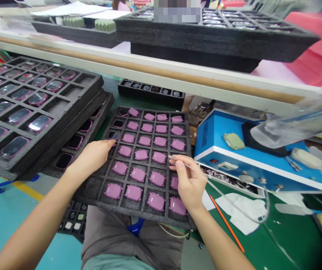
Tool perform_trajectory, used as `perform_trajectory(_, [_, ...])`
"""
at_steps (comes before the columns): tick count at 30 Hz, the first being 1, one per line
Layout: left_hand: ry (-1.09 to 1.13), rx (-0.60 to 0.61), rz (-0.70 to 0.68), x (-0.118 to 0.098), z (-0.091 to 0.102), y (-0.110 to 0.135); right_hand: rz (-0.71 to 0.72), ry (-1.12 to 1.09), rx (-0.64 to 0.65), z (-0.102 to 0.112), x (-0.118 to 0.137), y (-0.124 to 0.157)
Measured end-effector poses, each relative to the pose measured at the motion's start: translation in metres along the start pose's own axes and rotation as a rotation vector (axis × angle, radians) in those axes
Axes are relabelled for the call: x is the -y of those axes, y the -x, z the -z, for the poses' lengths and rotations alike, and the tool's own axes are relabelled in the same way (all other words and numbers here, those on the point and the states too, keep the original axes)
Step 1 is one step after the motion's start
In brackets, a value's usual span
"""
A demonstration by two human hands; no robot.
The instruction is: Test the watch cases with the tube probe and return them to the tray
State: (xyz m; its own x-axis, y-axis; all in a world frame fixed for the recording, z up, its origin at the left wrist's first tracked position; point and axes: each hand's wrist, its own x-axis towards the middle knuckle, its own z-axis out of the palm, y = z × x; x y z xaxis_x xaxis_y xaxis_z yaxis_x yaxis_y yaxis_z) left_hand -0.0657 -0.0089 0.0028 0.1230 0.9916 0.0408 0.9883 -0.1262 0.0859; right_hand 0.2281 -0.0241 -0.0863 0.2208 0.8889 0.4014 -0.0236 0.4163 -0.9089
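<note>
A black foam tray (pixel 93 191) of purple watch cases (pixel 141 155) lies before me, its near edge over my lap. At its left column, my left hand (pixel 99 152) has its fingertips drawn together beside a dark-faced watch piece (pixel 113 135); whatever they grip is hidden. Over the tray's right column, my right hand (pixel 188 180) pinches the end of a thin clear tube (pixel 223 197). This tube loops down and back to the front of a blue box-shaped machine (pixel 234 165). My right hand partly covers the cases beneath it.
Stacked foam trays (pixel 62 146) with dark-screened watches stand at the left. A white-edged shelf (pixel 149 71) crosses above, carrying more black trays (pixel 220 37). An orange stick (pixel 227 224) and crumpled white tissue (pixel 245 212) lie on the green table at the right.
</note>
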Motion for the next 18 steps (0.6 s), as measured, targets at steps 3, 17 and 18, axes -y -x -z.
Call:
perform_trajectory(3, [0.289,-0.146,-0.019,-0.019,0.002,-0.011,-0.001,-0.008,-0.017,-0.002,0.002,0.0])
perform_trajectory(17, [1.574,0.138,0.077,-0.124,-0.061,-0.039,0.111,0.066,0.008,0.003,-0.006,-0.005])
perform_trajectory(18, [1.581,0.143,0.076,-0.123,-0.061,-0.039,0.108,0.07,0.01,0.004,-0.006,-0.005])
